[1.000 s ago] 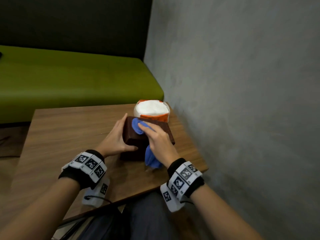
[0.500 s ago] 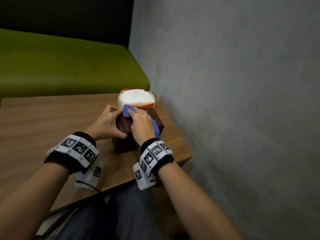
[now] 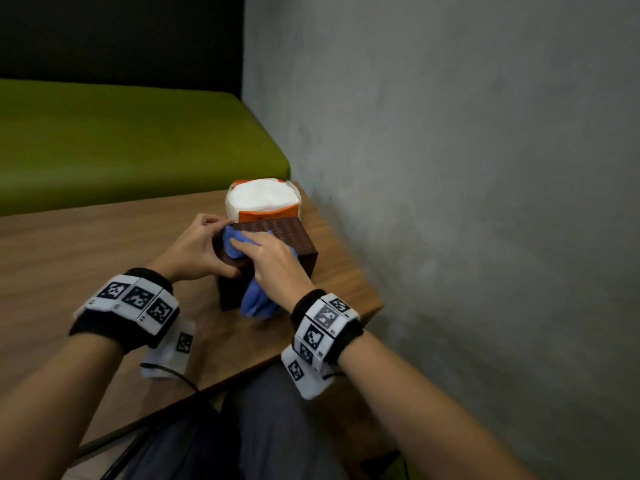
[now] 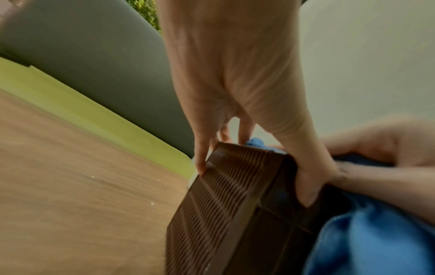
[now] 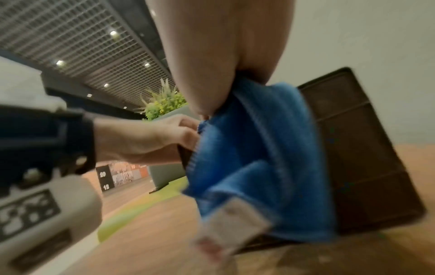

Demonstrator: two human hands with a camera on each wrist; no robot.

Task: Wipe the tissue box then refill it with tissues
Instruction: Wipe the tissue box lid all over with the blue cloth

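Ribbed brown tissue box [image 3: 287, 233], apparently tilted, blue cloth [image 3: 258, 299] draped over it

Ribbed, matt dark-brown tissue box [image 3: 284, 233], plastic by the look, smoother panelled face on one side. Soft blue terry cloth [image 3: 258, 299], fuzzy nap, stitched hem. Wood-grain table [image 3: 104, 244], low sheen. Soft white tissues [image 3: 261, 197] in glossy orange wrapper. Rough grey concrete-like wall [image 3: 450, 168].

Ribbed brown tissue box [image 3: 277, 237] tilted on the table, blue cloth [image 3: 258, 299] draped over it, white tissue pack [image 3: 262, 197] just behind.
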